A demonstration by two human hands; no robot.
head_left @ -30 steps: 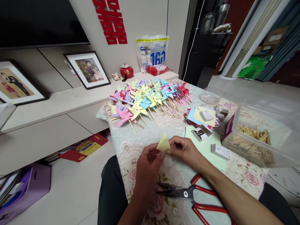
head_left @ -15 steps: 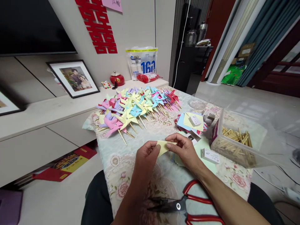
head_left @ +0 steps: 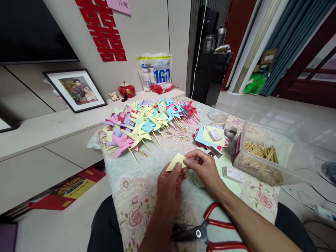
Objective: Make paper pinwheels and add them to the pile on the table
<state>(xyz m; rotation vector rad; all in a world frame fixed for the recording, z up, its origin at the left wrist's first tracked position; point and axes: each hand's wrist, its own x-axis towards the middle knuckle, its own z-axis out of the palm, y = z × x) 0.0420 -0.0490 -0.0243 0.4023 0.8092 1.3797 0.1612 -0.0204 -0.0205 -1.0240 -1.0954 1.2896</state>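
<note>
Both hands hold a small folded piece of pale yellow paper (head_left: 176,161) above the flowered tablecloth (head_left: 131,189). My left hand (head_left: 170,183) pinches its lower edge between thumb and fingers. My right hand (head_left: 203,166) pinches its right corner. Beyond them lies a heap of finished paper pinwheels (head_left: 147,124) in pink, yellow, blue and purple on wooden sticks. Red-handled scissors (head_left: 207,232) lie on the cloth below my wrists.
A clear plastic box of wooden sticks (head_left: 262,157) stands at the right. A stack of coloured paper squares (head_left: 210,138) with small boxes of pins (head_left: 232,173) lies beside it. A low cabinet (head_left: 52,140) with a framed photo (head_left: 75,89) runs along the left.
The paper has been turned and folded between my fingers, from an upright triangle to a flatter piece. The view has shifted right and slightly up.
</note>
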